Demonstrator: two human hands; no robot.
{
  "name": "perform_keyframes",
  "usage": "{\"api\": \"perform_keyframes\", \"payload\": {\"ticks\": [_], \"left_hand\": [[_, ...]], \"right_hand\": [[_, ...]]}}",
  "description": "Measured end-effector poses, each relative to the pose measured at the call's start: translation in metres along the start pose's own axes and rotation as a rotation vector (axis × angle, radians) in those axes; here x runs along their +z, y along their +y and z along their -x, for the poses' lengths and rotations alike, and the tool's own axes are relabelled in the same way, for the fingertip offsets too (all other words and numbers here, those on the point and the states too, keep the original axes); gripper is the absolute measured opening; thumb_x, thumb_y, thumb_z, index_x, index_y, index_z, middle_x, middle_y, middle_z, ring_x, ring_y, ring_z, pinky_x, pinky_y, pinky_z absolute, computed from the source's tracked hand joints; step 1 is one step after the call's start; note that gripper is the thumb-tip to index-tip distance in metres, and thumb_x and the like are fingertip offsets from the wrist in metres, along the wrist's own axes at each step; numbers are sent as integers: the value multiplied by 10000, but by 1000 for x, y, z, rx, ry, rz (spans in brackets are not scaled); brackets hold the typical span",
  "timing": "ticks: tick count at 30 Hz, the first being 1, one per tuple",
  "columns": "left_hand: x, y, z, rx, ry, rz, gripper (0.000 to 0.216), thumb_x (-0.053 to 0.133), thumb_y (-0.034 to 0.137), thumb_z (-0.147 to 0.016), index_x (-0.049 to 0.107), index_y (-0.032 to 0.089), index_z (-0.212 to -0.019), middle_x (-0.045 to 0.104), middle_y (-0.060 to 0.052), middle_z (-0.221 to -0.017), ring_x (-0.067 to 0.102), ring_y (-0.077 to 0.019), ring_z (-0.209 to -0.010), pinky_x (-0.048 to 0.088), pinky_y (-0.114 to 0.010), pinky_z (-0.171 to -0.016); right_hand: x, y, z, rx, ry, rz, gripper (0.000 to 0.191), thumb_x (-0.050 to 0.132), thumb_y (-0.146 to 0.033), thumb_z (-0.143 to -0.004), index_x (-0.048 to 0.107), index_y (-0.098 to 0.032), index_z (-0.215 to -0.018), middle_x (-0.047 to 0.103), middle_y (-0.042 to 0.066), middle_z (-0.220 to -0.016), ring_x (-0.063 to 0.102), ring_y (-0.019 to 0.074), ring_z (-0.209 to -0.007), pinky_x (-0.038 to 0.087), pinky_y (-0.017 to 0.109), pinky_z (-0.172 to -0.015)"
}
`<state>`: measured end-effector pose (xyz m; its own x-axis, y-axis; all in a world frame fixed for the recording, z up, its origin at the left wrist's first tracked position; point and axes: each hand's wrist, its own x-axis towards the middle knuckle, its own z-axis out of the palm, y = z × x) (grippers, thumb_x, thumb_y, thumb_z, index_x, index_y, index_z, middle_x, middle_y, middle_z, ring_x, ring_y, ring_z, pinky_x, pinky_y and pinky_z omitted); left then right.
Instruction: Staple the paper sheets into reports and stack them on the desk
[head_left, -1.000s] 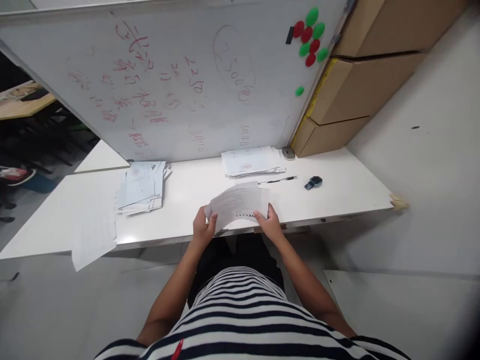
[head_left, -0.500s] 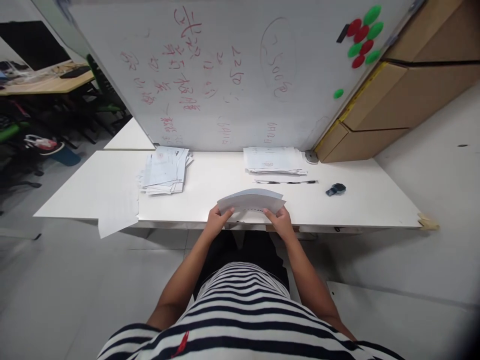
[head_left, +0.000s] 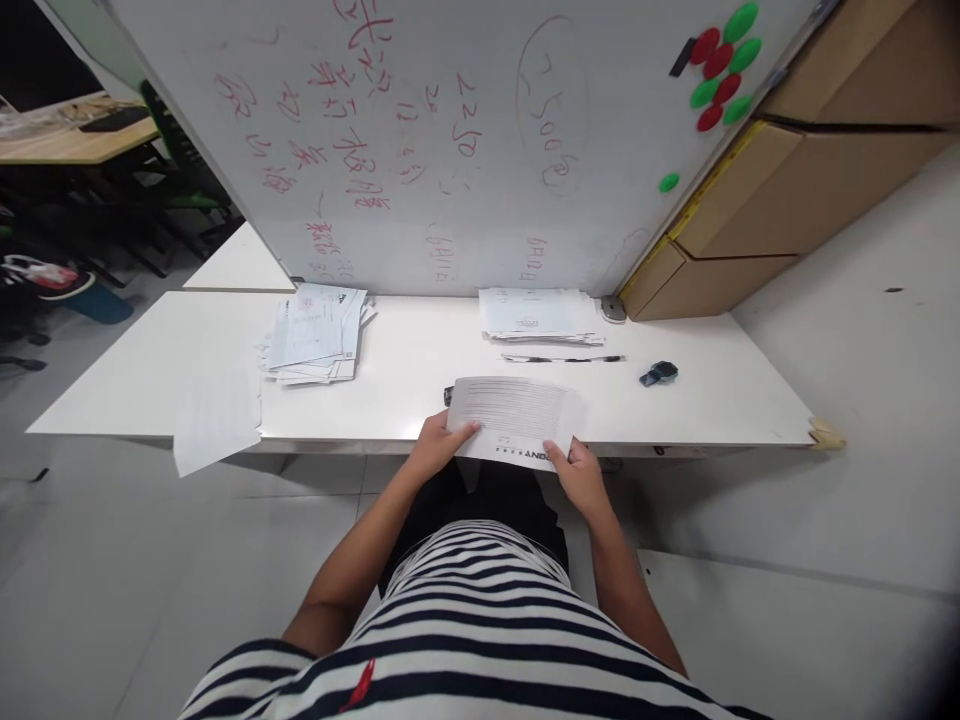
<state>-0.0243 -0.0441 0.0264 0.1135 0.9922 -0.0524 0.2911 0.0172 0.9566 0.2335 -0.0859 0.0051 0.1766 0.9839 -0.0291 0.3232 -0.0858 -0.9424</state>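
Between my two hands is a folded sheet of paper (head_left: 514,415), with lines of print facing up and dark lettering along its near edge. My left hand (head_left: 439,442) pinches its left side, thumb on top. At its lower right corner my right hand (head_left: 579,475) grips it, thumb also on the printed face. The paper is above the front edge of the white table (head_left: 405,345). Just past its upper left corner a small dark object (head_left: 448,396) shows in part; I cannot make out what it is.
A messy stack of papers (head_left: 315,335) lies left, a neater stack (head_left: 536,315) behind my hands. A pen (head_left: 562,359) and a dark watch (head_left: 659,374) lie to the right. One loose sheet (head_left: 217,420) overhangs the front edge. A whiteboard (head_left: 487,220) and cardboard boxes (head_left: 817,190) stand behind.
The paper, curved upward before, now lies flatter with its printed face toward me. My right hand has moved slightly right and nearer my body. The view has shifted a little.
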Motion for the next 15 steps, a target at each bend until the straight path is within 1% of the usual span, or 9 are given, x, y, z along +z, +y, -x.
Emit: {"api": "perform_keyframes", "payload": {"ticks": [2,3,4,5,7,9,10,13,15], "left_hand": [[-1,2,-8,90,23,-144,330,564,475,-854,670,192,-986,700,-66,-958,641,-212,-837,519,-332,-729],[-2,2,-13,154,63,-241,310,530,457,-880,661,193,-975,689,-67,-942,628,-209,-837,506,-336,-743],[-2,1,-20,225,111,-346,296,508,436,-897,651,194,-988,677,-73,-961,615,-215,-875,491,-350,-783],[-1,0,-27,293,155,-451,290,505,419,-902,637,195,-1029,661,-87,-1017,596,-230,-950,468,-371,-842],[2,-5,-44,380,198,-630,369,557,419,-875,580,192,-1165,600,-121,-1177,518,-273,-1126,407,-411,-940],[6,-12,-59,374,169,-744,505,615,453,-831,522,184,-1248,563,-143,-1222,479,-304,-1170,389,-426,-941],[8,-16,-66,354,137,-779,520,626,474,-818,529,179,-1235,579,-143,-1175,499,-307,-1129,396,-421,-909],[10,-26,-80,319,57,-824,412,602,519,-826,606,175,-1051,616,-107,-950,555,-273,-927,403,-382,-793],[8,-29,-83,351,31,-824,387,591,537,-830,617,178,-973,614,-91,-900,555,-252,-867,390,-360,-753]], "right_hand": [[-12,12,6,78,41,-84,477,663,-549,-754,692,-175,-1049,719,102,-1052,655,289,-978,520,431,-855],[-18,19,9,128,80,-133,491,686,-554,-730,694,-162,-1025,728,103,-998,672,278,-888,547,414,-771],[-24,26,10,175,128,-182,503,705,-558,-707,693,-150,-1001,733,100,-935,673,257,-782,558,384,-663],[-30,33,12,215,176,-229,513,720,-557,-688,688,-140,-985,731,93,-880,654,229,-681,540,345,-553],[-40,43,13,259,256,-298,525,741,-542,-663,677,-133,-986,721,77,-824,585,171,-550,449,273,-402],[-47,48,13,267,284,-325,527,747,-519,-658,669,-137,-1012,714,64,-821,533,137,-507,375,237,-354],[-49,49,13,271,283,-327,525,747,-511,-659,669,-140,-1022,711,58,-818,516,127,-498,354,229,-347],[-50,46,12,295,267,-329,514,746,-489,-658,673,-140,-1029,699,46,-785,485,115,-487,326,221,-346],[-48,43,13,315,250,-345,508,751,-473,-654,675,-136,-1027,690,41,-766,475,110,-488,315,217,-348]]}}
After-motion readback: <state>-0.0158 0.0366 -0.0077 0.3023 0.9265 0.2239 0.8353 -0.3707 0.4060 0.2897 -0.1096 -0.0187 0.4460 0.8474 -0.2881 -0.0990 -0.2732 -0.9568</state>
